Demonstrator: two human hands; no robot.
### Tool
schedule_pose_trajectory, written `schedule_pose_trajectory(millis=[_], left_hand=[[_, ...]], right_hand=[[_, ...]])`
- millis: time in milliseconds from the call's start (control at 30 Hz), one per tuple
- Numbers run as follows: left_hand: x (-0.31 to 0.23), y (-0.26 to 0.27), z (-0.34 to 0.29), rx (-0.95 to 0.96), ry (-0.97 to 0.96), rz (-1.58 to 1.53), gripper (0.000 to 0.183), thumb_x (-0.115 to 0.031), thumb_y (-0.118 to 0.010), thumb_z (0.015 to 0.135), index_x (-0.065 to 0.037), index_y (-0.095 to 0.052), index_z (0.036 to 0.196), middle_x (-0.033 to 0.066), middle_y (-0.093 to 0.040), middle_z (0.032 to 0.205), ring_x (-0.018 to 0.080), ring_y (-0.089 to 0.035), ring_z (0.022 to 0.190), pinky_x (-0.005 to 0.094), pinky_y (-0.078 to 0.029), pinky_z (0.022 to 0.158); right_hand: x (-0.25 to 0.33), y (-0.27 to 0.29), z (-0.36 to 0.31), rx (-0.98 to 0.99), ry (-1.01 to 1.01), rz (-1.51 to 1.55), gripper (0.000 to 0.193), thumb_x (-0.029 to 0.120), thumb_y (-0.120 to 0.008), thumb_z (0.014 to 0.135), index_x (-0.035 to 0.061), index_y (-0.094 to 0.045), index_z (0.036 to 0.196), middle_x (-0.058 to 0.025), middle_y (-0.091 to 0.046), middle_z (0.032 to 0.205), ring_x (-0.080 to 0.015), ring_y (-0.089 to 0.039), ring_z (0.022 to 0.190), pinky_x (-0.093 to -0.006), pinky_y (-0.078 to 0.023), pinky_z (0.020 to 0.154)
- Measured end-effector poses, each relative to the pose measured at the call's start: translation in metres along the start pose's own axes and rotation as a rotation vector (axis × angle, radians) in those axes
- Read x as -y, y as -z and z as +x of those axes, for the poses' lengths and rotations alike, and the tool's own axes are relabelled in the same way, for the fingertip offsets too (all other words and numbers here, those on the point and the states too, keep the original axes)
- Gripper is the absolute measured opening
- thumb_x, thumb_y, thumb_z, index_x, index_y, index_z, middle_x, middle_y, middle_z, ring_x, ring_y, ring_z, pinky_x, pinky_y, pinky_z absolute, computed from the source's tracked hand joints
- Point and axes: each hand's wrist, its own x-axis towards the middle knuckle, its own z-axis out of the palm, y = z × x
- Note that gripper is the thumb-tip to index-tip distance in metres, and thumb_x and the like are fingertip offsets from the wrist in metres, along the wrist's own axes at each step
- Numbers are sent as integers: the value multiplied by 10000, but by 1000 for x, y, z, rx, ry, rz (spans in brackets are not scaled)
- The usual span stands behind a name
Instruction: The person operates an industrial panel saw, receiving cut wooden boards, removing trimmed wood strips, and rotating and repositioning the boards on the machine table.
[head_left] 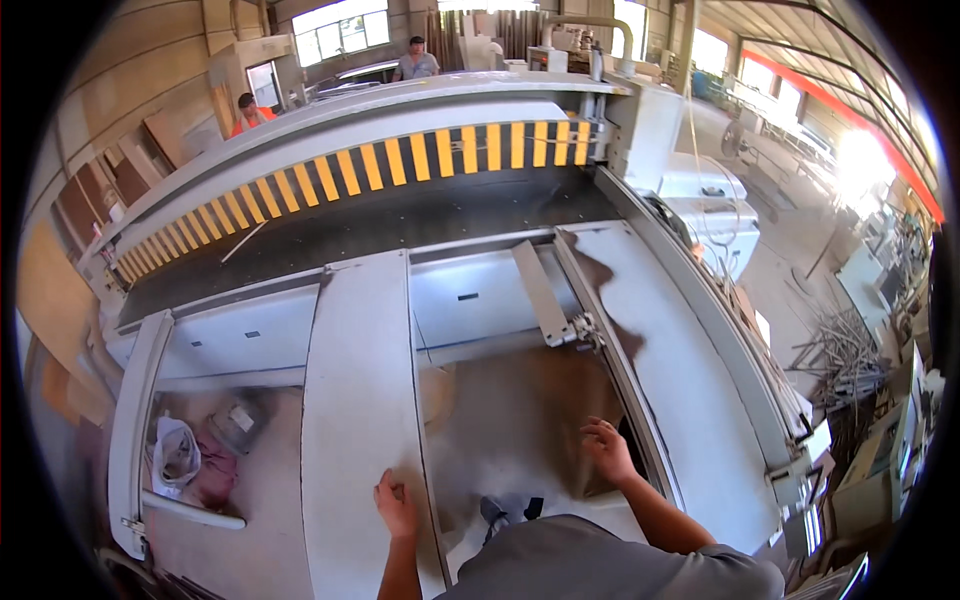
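My left hand (396, 505) is over the middle grey table arm (360, 370) of a large machine that looks like a panel saw. Its fingers are loosely bent and apart, with nothing in them; whether it touches the surface I cannot tell. Above the gap between the middle and right arms hangs my right hand (609, 452), empty, its fingers half curled. Nearest to it is the metal rail (625, 385) along the right table arm (665, 340). Ahead of this hand, a flat metal stop bar (541, 290) is joined to the rail by a clamp (585, 330).
A yellow-and-black striped guard (390, 163) spans the machine above a dark bed (400, 235), where a thin strip (243, 243) lies. Left, a white bag (175, 455) is on the floor. Two people (416, 62) are behind the machine. Scrap strips (840, 355) are heaped at right.
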Motion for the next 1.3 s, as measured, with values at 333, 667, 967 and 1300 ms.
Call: schedule_pose_trajectory(millis=[333, 667, 967, 1300], left_hand=[[-12, -70, 220, 22, -248, 93, 540, 52, -606, 884, -16, -507, 1411, 206, -591, 1316, 405, -521, 1254, 498, -423, 1069], [-28, -127, 406, 13, -238, 205, 536, 32, -613, 904, -11, -492, 1424, 217, -524, 1409, 416, -496, 1309, 489, -403, 1111], [-20, -202, 568, 117, -253, 388, 545, -92, -674, 931, 6, -492, 1435, 243, -533, 1445, 439, -495, 1335, 501, -406, 1128], [23, -369, 871, 237, -181, 707, 712, -485, -502, 1041, 15, -392, 1535, 223, -381, 1609, 368, -337, 1506, 507, -253, 1240]], right_hand=[[-38, 22, 201, -346, -59, -120, 408, 60, -665, 881, 10, -640, 1285, -216, -458, 1543, -381, -443, 1434, -422, -363, 1179], [-132, 29, 446, -522, -57, -154, 622, 116, -669, 913, 17, -449, 1486, -245, -381, 1584, -419, -339, 1493, -462, -320, 1214], [-198, 67, 543, -587, -269, -527, 695, 185, -672, 951, -9, -368, 1545, -293, -294, 1624, -457, -291, 1500, -508, -267, 1237], [-218, 48, 562, -550, -644, -953, 686, 447, -480, 1069, 18, -327, 1582, -202, -284, 1670, -350, -218, 1564, -499, -172, 1267]])
